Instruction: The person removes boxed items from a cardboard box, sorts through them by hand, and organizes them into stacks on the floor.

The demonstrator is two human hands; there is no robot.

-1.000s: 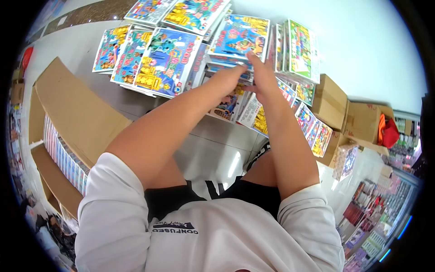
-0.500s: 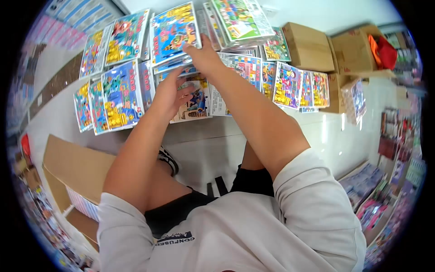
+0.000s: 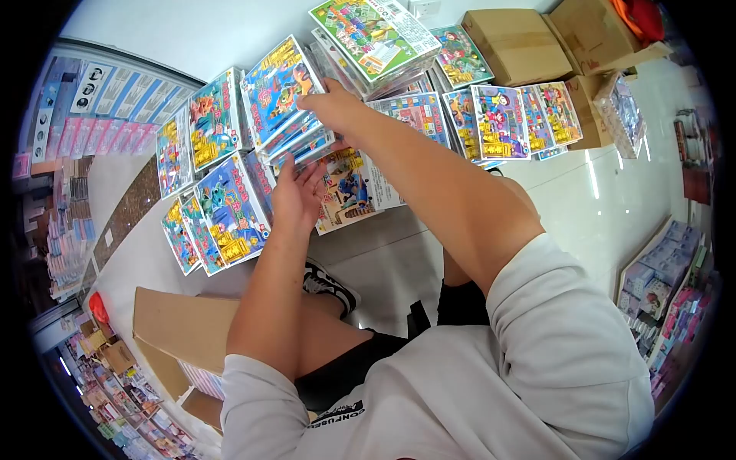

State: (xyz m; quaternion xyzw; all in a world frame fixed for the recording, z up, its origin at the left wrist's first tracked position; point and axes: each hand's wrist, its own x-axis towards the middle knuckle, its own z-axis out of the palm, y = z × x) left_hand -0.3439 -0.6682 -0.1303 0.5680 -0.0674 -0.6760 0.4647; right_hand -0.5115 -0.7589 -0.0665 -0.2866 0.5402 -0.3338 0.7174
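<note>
Several flat boxes with blue and yellow covers form a stack [image 3: 282, 92] at the upper middle. My right hand [image 3: 336, 111] grips the right side of this stack, thumb on the top cover. Below its lower edge is my left hand [image 3: 299, 193], palm up with fingers apart, fingertips close to the lowest boxes; whether they touch is unclear. A box with a brown picture [image 3: 346, 190] lies just right of my left hand. To the left leans a purple-blue box [image 3: 234, 205] in a row of similar ones.
A stack topped by a green box [image 3: 376, 34] stands behind my right hand. More colourful boxes [image 3: 502, 123] lie to the right, beside brown cartons [image 3: 517, 46]. An open carton [image 3: 188, 330] sits at lower left. Shelves of goods line both sides.
The view has turned, and the stacks appear shifted. My left hand, earlier close beside my right at the stack, is now lower with its fingers spread. The gripped stack now looks tilted.
</note>
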